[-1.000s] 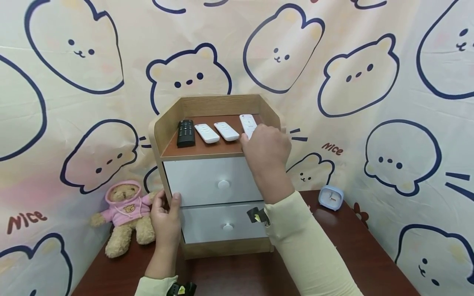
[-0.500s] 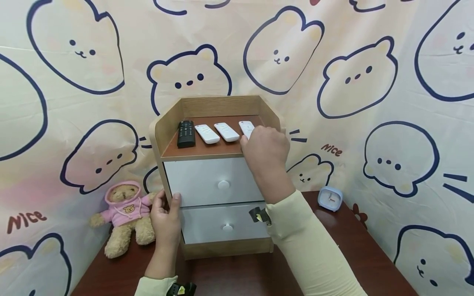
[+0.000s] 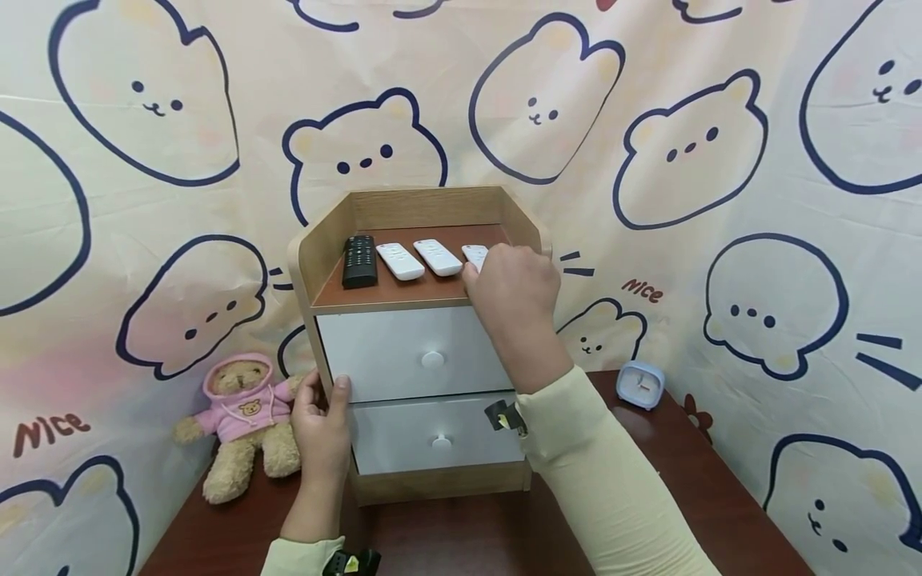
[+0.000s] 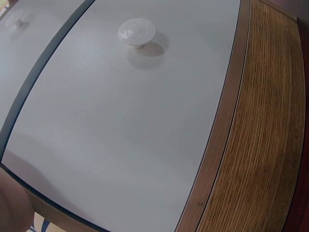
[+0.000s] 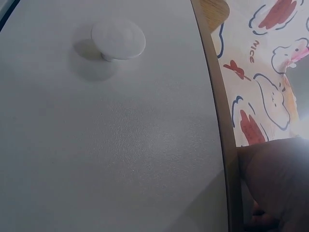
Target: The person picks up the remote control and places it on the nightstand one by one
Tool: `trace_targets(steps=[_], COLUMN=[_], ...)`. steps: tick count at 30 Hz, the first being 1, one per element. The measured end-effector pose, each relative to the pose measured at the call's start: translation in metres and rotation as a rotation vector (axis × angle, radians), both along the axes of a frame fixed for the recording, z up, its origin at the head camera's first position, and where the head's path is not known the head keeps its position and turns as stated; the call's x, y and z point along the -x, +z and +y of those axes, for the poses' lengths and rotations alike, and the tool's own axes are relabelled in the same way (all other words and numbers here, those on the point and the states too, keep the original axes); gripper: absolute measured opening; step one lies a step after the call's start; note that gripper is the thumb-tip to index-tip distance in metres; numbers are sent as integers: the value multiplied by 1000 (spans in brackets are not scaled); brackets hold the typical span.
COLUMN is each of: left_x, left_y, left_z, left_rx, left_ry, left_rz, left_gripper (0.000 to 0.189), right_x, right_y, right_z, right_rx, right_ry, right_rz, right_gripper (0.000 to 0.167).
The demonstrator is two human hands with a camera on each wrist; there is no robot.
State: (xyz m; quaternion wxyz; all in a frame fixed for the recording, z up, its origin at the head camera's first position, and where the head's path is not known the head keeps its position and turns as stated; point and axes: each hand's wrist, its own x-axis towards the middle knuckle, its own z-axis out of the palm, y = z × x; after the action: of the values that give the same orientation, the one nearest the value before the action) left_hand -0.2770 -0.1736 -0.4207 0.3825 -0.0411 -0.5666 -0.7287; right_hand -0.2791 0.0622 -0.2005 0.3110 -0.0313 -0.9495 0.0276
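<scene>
My right hand (image 3: pixel 517 292) grips a white remote control (image 3: pixel 475 256) at the right end of the cabinet's top shelf. Its far end shows; the fingers cover the rest. To its left, two white remotes, one (image 3: pixel 438 257) and another (image 3: pixel 400 262), lie beside a black remote (image 3: pixel 359 262). My left hand (image 3: pixel 322 432) holds the left edge of the wooden drawer cabinet (image 3: pixel 432 482), its thumb against the front. In the left wrist view only a bit of that hand (image 4: pixel 13 205) appears. The right wrist view has part of the right hand (image 5: pixel 280 183), dark, beside the cabinet edge.
Two light grey drawers, the upper one (image 3: pixel 389 352) and the lower one (image 3: pixel 396 448), are closed and have round white knobs. A teddy bear (image 3: pixel 248 412) in pink sits left of the cabinet. A blue clock (image 3: pixel 640 385) stands at right on the dark red table (image 3: pixel 677 456).
The right hand's white remote has come down and forward, its far end now lower and more covered by the fingers. The left hand has kept its place on the cabinet.
</scene>
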Motion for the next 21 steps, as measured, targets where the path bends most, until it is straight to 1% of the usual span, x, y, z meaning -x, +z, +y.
trace_targets(steps=[6, 9, 11, 13, 14, 17, 19, 21], left_x=[2, 3, 3, 4, 4, 3, 3, 3], left_y=[0, -1, -1, 0, 0, 0, -1, 0], left_z=[-1, -1, -1, -1, -1, -2, -2, -3], left_rx=[12, 15, 11, 10, 11, 25, 39, 42], left_ry=[6, 5, 3, 4, 5, 10, 15, 16], left_rz=[-1, -1, 0, -2, -3, -13, -25, -31], left_gripper=[29, 29, 28, 28, 28, 30, 31, 31], right_x=[-2, -6, -9, -13, -14, -19, -23, -27], right_y=[-7, -13, -19, -28, -34, -58, -77, -94], right_z=[2, 5, 8, 13, 15, 25, 33, 42], right_rx=[-4, 7, 21, 43, 52, 77, 86, 99], right_ry=[50, 96, 139, 198, 237, 394, 496, 563], right_rz=[46, 96, 152, 246, 309, 522, 651, 723], right_gripper=[58, 57, 58, 60, 63, 66, 59, 48])
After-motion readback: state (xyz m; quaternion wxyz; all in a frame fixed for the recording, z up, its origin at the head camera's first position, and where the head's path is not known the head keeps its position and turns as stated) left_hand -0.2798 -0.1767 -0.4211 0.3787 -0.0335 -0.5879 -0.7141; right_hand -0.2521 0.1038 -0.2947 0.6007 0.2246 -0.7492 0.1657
